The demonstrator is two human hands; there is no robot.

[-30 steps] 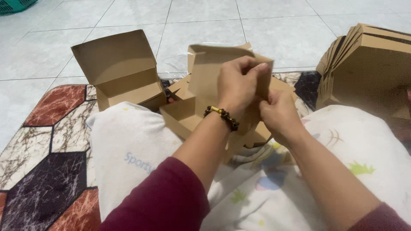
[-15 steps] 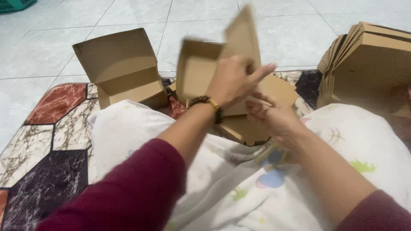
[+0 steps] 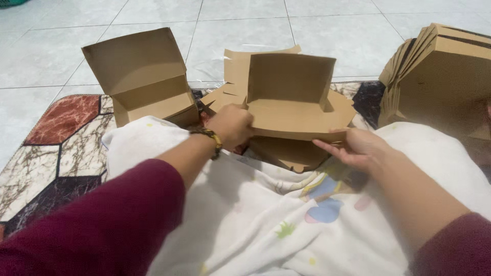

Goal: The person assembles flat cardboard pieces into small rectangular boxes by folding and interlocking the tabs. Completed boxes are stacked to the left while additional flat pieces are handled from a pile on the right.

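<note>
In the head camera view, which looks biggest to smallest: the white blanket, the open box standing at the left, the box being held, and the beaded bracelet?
1. White blanket, though it lies nearest the camera.
2 and 3. Open box at the left and held box look much alike; I would not rank them.
4. Beaded bracelet on the left hand.

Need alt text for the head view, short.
Both hands hold an open brown cardboard box over a white blanket: left hand at its left edge, right hand under its front. Another open box sits left, a stack of flat boxes right.
</note>
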